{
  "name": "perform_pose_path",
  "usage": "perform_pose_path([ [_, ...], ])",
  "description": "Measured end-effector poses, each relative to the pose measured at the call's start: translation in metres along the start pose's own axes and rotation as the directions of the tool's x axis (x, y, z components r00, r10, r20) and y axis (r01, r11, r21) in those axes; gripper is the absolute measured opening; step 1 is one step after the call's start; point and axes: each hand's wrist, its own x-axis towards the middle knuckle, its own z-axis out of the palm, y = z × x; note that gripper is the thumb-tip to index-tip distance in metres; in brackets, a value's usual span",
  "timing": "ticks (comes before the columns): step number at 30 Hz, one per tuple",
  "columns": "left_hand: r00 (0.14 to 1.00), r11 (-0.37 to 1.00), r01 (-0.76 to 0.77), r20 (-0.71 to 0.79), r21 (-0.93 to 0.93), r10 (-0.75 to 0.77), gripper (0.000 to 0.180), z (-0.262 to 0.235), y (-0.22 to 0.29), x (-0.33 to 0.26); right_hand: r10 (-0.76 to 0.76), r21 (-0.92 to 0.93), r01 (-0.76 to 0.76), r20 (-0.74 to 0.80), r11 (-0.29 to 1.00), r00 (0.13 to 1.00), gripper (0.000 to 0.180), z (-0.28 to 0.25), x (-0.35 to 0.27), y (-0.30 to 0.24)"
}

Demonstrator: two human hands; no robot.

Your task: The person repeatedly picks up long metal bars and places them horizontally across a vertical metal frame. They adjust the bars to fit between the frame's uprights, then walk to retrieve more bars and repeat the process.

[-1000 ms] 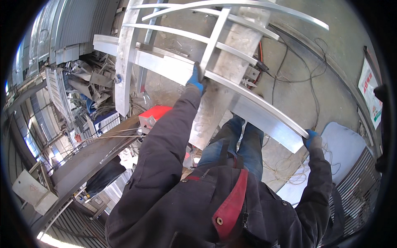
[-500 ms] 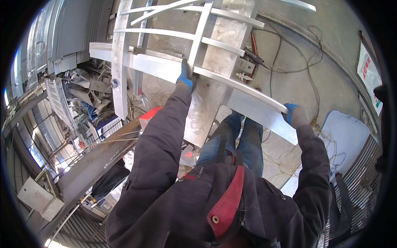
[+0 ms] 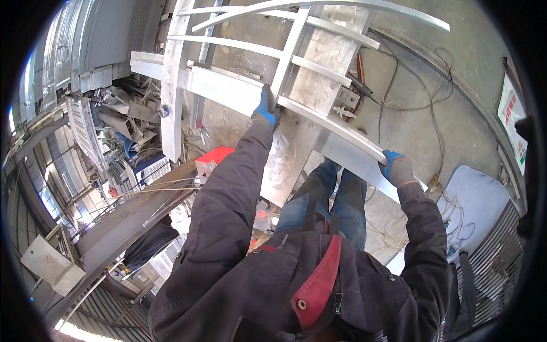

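Observation:
My left hand [image 3: 265,110], in a blue and grey glove, is closed at a pale metal bar [image 3: 333,129], where it meets a crossing upright strip [image 3: 291,55]. The fingers are partly hidden behind the metal. At the bar's right end, my right hand [image 3: 397,167] is wrapped round it, wearing a similar glove. Under and beside the bar lies a wide flat metal beam [image 3: 225,91]. Farther off, slim curved metal strips [image 3: 325,68] cross the upright strip and a broad metal plate [image 3: 322,48].
A dark power tool [image 3: 359,85] with a cable lies beyond the bar. Scrap metal [image 3: 128,108] is heaped at left, near a red-topped box [image 3: 213,159]. Loose cords [image 3: 396,222] and a pale padded board [image 3: 476,194] are at right.
The bar's right end has swung slightly toward me and left, with my right hand on it. My left hand stays at the crossing. The whole view has shifted a little.

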Motion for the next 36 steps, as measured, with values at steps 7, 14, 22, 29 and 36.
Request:
perform_pose_path([
  [7, 0.947, 0.744, -0.314, 0.250, 0.590, 0.201, 0.097, -0.013, 0.005, -0.001, -0.043, -0.011, 0.043, 0.013, 0.999, 0.999, 0.030, -0.010, 0.013, -0.004],
  [14, 0.973, 0.767, -0.211, 0.210, 0.606, 0.101, 0.095, -0.008, 0.018, -0.004, -0.067, -0.023, 0.069, 0.065, 0.997, 0.996, 0.031, -0.016, 0.033, -0.027],
  [22, 0.983, 0.830, -0.126, 0.179, 0.543, 0.032, 0.095, -0.013, 0.027, -0.010, -0.134, 0.040, 0.131, 0.082, 0.991, 0.988, 0.036, -0.027, 0.083, -0.112],
  [29, 0.915, 0.649, -0.402, 0.248, 0.646, 0.319, 0.093, -0.013, 0.017, -0.009, -0.120, -0.006, 0.121, 0.049, 0.993, 0.992, 0.038, -0.019, 0.116, -0.165],
  [36, 0.979, 0.660, -0.202, 0.175, 0.723, 0.107, 0.091, -0.008, 0.039, -0.019, -0.036, -0.007, 0.035, -0.149, 0.999, 0.988, 0.036, -0.023, 0.088, -0.149],
])
